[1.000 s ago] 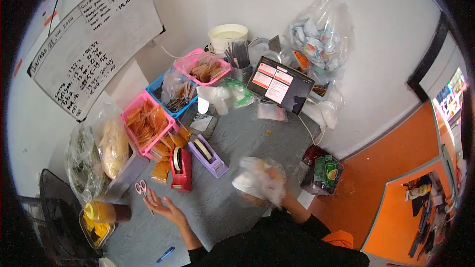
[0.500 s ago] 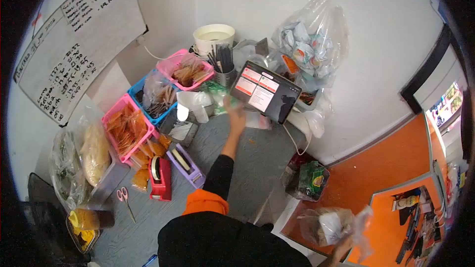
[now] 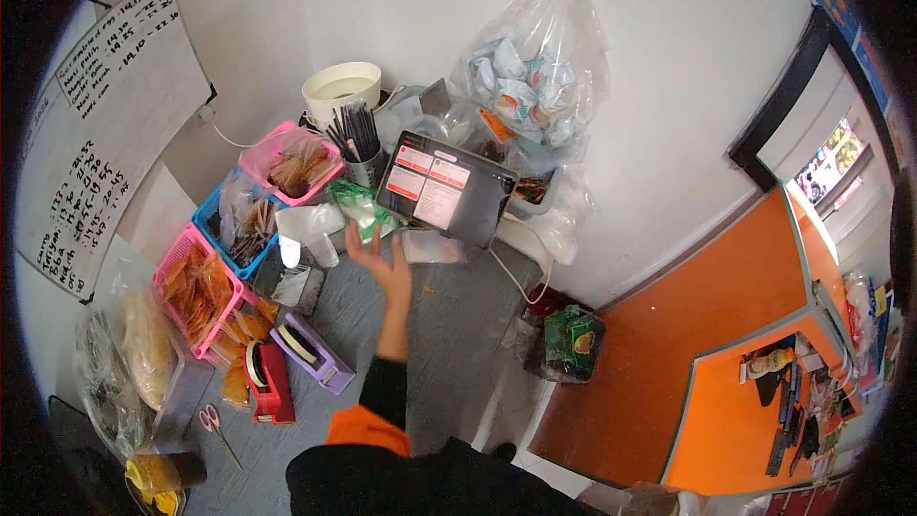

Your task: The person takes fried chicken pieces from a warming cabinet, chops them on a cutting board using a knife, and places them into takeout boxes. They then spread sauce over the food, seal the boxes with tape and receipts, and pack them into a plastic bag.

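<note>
My left hand [image 3: 384, 268] reaches over the grey table with its fingers spread, holding nothing. Its fingertips are by a green-and-white plastic packet [image 3: 363, 210]; I cannot tell whether they touch it. Just right of the hand, a clear plastic piece [image 3: 435, 247] lies below a tablet [image 3: 447, 186] showing red-and-white panels. White paper-like sheets [image 3: 310, 227] are to the left of the fingers. At the bottom right edge, part of a clear plastic bag [image 3: 650, 500] shows. My right hand is out of the frame.
Pink [image 3: 201, 287] and blue baskets of packets line the table's left side. A red tape dispenser [image 3: 271, 392], a purple one [image 3: 313, 352] and scissors [image 3: 220, 435] lie nearer. A bin [image 3: 565, 344] stands right of the table, beside an orange partition [image 3: 659, 325].
The view has shifted right. My left hand's fingers have spread near the green packet. My right hand and most of the clear bag it held have dropped out of the bottom of the frame.
</note>
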`<state>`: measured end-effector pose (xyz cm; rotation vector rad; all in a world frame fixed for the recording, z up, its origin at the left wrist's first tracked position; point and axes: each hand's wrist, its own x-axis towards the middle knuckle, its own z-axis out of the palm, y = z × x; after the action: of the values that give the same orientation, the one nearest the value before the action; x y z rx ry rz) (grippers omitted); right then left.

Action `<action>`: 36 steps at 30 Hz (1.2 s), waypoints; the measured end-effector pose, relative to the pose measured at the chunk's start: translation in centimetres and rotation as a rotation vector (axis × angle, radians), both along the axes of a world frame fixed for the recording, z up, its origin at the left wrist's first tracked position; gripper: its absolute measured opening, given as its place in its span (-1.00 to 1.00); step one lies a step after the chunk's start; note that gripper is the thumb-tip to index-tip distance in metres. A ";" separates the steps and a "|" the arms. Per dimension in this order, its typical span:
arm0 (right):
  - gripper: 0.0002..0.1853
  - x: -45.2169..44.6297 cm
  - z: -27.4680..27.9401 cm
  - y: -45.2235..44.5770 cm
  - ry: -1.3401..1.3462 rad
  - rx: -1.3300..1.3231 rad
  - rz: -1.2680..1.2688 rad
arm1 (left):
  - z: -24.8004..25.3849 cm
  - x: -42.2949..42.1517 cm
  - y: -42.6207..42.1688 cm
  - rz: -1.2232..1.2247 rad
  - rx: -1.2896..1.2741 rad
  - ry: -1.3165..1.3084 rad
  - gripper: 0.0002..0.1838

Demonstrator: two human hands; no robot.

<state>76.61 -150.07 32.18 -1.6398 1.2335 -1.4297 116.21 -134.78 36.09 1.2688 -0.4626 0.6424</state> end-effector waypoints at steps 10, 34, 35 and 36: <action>-0.58 0.8 -1.1 -4.0 0.053 0.000 0.121 | -7.6 -31.7 9.2 -0.712 0.250 0.531 -0.50; -0.38 -42.0 15.3 -6.0 0.329 -0.136 0.293 | -2.6 -57.1 -10.0 -1.012 0.425 0.187 -0.72; -0.40 -43.8 16.5 -7.2 0.301 -0.176 0.358 | -2.1 -56.9 -10.4 -1.011 0.422 0.171 -0.75; -0.43 -45.4 17.6 -8.8 0.271 -0.222 0.424 | -2.0 -56.3 -10.8 -1.022 0.435 0.149 -0.75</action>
<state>31.18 -158.89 49.74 -2.1495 0.8093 -1.1345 59.94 -145.59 34.09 1.2646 -1.0552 -0.4349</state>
